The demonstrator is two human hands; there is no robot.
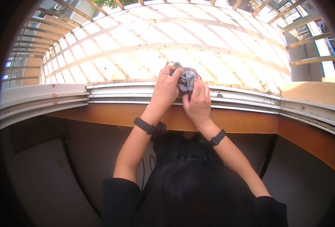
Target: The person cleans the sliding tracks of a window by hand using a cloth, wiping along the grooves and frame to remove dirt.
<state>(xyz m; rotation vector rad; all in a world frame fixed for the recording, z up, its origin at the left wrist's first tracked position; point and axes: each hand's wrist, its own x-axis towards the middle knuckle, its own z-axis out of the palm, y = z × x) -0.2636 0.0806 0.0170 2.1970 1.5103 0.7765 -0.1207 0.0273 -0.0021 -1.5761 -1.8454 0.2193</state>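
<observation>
A crumpled grey cloth [187,80] is bunched between my two hands, above the outer side of the window track [129,94]. My left hand [168,87], with a ring on one finger, grips the cloth from its left side. From the right, my right hand [198,101] has its fingers and thumb closed on the lower part of the cloth. Dark bands circle both wrists. The far end of the cloth looks dirty and brownish, beside the sunlit ledge [137,64].
Metal bars [303,42] enclose the ledge, casting striped shadows over it. Dirt specks lie along the track's outer edge. A brown wooden sill [235,123] runs on the near side of the track. At the right sits a tan block-like surface [314,93].
</observation>
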